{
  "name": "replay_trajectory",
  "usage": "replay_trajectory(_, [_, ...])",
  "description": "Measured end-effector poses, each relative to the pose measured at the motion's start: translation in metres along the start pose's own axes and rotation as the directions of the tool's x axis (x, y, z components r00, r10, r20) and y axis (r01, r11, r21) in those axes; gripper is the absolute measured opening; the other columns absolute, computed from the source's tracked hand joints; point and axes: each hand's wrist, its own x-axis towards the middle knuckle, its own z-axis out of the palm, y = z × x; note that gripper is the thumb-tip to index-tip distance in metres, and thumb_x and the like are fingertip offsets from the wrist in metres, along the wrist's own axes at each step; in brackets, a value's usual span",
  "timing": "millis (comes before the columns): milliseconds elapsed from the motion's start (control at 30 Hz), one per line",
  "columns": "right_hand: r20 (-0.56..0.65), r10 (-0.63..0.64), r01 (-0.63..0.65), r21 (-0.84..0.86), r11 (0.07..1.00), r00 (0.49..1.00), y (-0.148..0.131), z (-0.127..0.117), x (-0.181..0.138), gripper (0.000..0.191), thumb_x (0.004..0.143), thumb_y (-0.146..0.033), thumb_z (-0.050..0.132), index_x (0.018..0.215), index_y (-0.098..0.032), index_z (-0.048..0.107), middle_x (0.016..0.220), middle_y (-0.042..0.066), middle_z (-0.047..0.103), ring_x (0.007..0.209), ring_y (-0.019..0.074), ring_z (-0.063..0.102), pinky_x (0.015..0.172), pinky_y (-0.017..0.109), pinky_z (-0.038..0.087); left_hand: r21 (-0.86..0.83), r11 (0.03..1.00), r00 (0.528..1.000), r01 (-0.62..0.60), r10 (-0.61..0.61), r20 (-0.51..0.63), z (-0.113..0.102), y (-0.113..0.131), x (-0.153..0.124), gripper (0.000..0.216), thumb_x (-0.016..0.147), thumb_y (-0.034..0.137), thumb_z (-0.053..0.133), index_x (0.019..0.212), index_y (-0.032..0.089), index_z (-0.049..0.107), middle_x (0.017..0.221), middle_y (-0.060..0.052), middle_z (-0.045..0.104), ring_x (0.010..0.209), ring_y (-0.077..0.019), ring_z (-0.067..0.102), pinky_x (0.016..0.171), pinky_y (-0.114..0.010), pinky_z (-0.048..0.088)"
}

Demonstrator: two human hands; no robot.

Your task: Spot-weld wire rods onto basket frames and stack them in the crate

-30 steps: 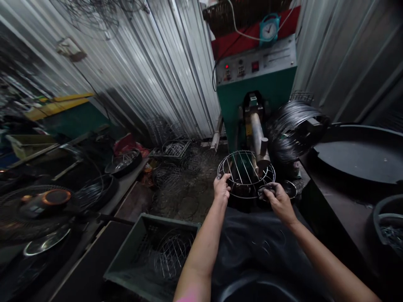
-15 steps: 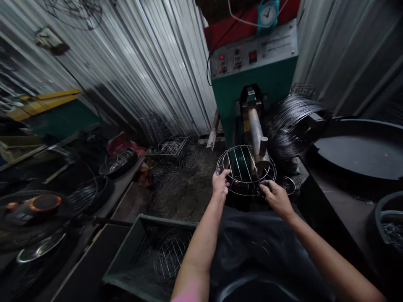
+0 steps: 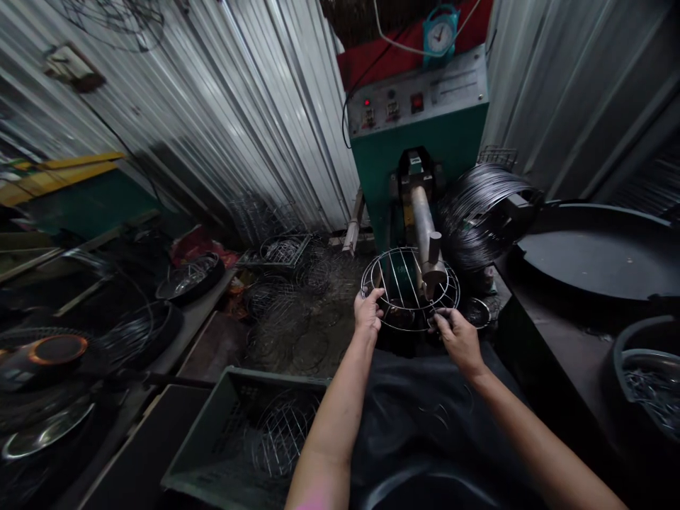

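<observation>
A round wire rack (image 3: 402,309), with straight parallel bars across its ring, is held level beneath the metal arm (image 3: 423,219) of a green welding machine (image 3: 419,134). My left hand (image 3: 367,312) is closed on the rack's left rim, thumb on top. At the near right rim, just below the arm's tip, the fingers of my right hand (image 3: 457,341) are pinched together. Whether they grip the rim or a small part there is too dark to make out. The lower part of the machine is partly hidden behind the rack.
A green plastic crate (image 3: 196,443) with wire racks inside stands at lower left. Right of the machine are a wire coil (image 3: 491,212), a large dark round pan (image 3: 600,251) and a bucket (image 3: 616,354) of small metal pieces. More wire racks (image 3: 276,297) lie on the floor.
The camera view has turned slightly, so the surroundings sit a little differently in the picture. Both hands and the rack keep nearly the same place under the machine's arm.
</observation>
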Motion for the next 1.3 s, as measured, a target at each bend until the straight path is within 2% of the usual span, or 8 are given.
replay_trajectory(233, [-0.008,-0.041,0.041,-0.07,0.997,0.999,0.005,0.002,0.004,0.033,0.082,-0.05,0.047,0.089,-0.019,0.056,0.066,0.005,0.067,0.061,0.0197,0.064,0.061,0.031,0.048,0.004,1.0,0.999,0.023,-0.023,-0.027,0.001,0.001,0.003,0.041,0.046,0.023,0.072,0.075,0.019,0.043,0.049,0.012,0.03,0.035,-0.0006,0.022,0.034,-0.016,0.01])
replay_trajectory(533, [-0.009,-0.05,0.05,-0.079,0.996,0.999,0.001,0.003,0.01,0.031,0.081,-0.049,0.047,0.086,-0.02,0.055,0.065,0.004,0.067,0.06,0.0198,0.064,0.062,0.031,0.049,0.017,0.998,0.998,0.053,-0.052,-0.035,0.006,0.003,0.011,0.038,0.047,0.022,0.074,0.063,0.018,0.04,0.044,0.012,0.028,0.033,-0.0003,0.021,0.032,-0.016,0.011])
replay_trajectory(733, [0.003,-0.065,0.065,-0.115,0.991,0.998,0.001,0.001,0.012,0.027,0.082,-0.046,0.046,0.087,-0.021,0.055,0.065,0.004,0.067,0.061,0.0205,0.065,0.06,0.031,0.049,0.026,0.996,0.994,0.084,-0.082,-0.068,0.007,0.003,0.01,0.036,0.047,0.024,0.076,0.064,0.017,0.045,0.046,0.012,0.029,0.033,0.0002,0.022,0.032,-0.015,0.013])
replay_trajectory(933, [0.008,-0.09,0.09,-0.166,0.982,0.996,0.005,0.001,0.013,0.025,0.083,-0.043,0.045,0.087,-0.021,0.056,0.064,0.004,0.067,0.064,0.0205,0.066,0.064,0.031,0.049,0.03,0.995,0.993,0.096,-0.094,-0.074,0.006,0.002,0.01,0.034,0.049,0.021,0.074,0.06,0.017,0.042,0.045,0.011,0.026,0.034,-0.0003,0.02,0.033,-0.016,0.013])
replay_trajectory(1167, [0.019,-0.021,0.022,-0.042,0.999,1.0,0.008,0.002,0.009,0.028,0.082,-0.044,0.049,0.092,-0.019,0.058,0.07,0.004,0.068,0.061,0.0192,0.066,0.061,0.031,0.051,0.021,0.996,0.993,0.083,-0.081,-0.083,0.007,-0.001,0.011,0.036,0.05,0.021,0.071,0.057,0.019,0.035,0.043,0.012,0.021,0.033,-0.0006,0.016,0.031,-0.016,0.011])
replay_trajectory(1300, [-0.077,-0.07,0.068,-0.026,0.997,0.995,0.003,-0.013,-0.001,0.034,0.082,-0.046,0.05,0.099,-0.019,0.061,0.08,0.006,0.069,0.07,0.0201,0.066,0.07,0.033,0.051,0.003,0.995,0.988,0.098,-0.097,-0.119,0.007,-0.003,0.01,0.036,0.048,0.023,0.075,0.058,0.017,0.04,0.045,0.012,0.026,0.033,-0.0001,0.021,0.031,-0.016,0.014])
